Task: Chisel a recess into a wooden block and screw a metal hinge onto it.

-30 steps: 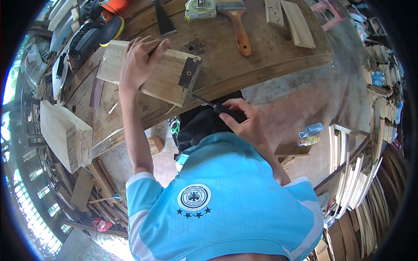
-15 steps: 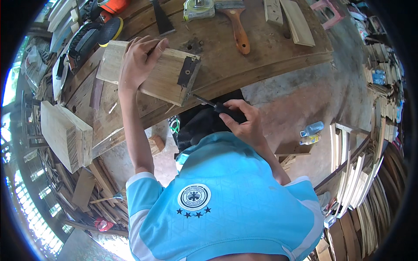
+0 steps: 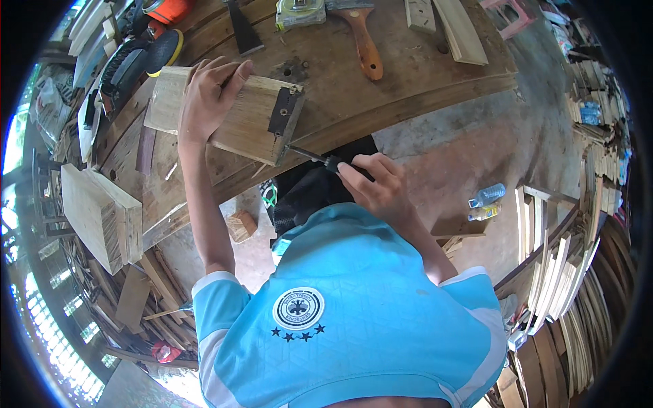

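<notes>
My left hand is wrapped over a pale wooden board and holds it on the workbench near the front edge. Across the board's right end runs a dark strip with a small round hole or screw in it. My right hand is closed round the black handle of a screwdriver. Its metal shaft points left, with the tip at the board's near right corner; whether it touches the end face I cannot tell.
On the workbench lie a brush, a tape measure, a dark flat blade, a sander and wood strips. A thick wooden block stands left. Plastic bottles lie on the floor, right.
My right hand has turned about the screwdriver handle, its fingers now bunched higher and covering more of it. The board stays under my left hand. The whole view has shifted slightly.
</notes>
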A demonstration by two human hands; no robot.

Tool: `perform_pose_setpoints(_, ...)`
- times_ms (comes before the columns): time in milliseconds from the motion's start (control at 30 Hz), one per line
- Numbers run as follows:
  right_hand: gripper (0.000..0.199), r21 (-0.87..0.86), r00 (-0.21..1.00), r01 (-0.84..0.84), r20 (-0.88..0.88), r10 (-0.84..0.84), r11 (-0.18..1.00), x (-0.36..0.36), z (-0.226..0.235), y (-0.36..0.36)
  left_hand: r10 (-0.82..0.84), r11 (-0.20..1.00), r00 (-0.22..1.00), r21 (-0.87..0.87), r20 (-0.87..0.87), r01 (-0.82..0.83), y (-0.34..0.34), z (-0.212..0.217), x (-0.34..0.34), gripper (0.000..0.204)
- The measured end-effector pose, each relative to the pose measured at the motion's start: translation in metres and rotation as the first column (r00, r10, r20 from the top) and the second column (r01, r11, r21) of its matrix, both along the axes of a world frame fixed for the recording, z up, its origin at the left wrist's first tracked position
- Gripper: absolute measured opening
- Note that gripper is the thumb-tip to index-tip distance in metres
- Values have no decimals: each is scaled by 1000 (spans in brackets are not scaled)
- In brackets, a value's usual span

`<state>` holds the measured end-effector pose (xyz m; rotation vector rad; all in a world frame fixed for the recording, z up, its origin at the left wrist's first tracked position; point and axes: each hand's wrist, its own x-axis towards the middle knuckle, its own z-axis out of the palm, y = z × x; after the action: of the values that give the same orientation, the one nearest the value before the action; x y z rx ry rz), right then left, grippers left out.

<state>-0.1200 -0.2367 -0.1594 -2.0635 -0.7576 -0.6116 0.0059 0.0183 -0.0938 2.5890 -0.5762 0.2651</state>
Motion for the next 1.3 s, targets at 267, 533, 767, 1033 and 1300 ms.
perform_pose_setpoints(267,19,593,146,274,-804,577,757,2,24,0,-4,1000,1000,22,-10,4,2,2,1,30)
perform_pose_setpoints(533,23,560,-7,288,-810,586,777,13,28,-2,-21,1000,1000,7,21,21,3,-2,5,32)
perform_pose_setpoints(767,28,-195,992,87,-71,-102,977,15,21,1,-67,997,996,46,63,64,3,-4,3,29)
perform_pose_setpoints(1033,29,274,850,-32,-498,170,961,-2,7,9,-83,995,995,54,54,81,0,-4,3,27)
perform_pose_setpoints(1300,33,199,802,-93,-566,192,976,0,22,2,-62,997,996,58,70,58,0,-7,8,30)
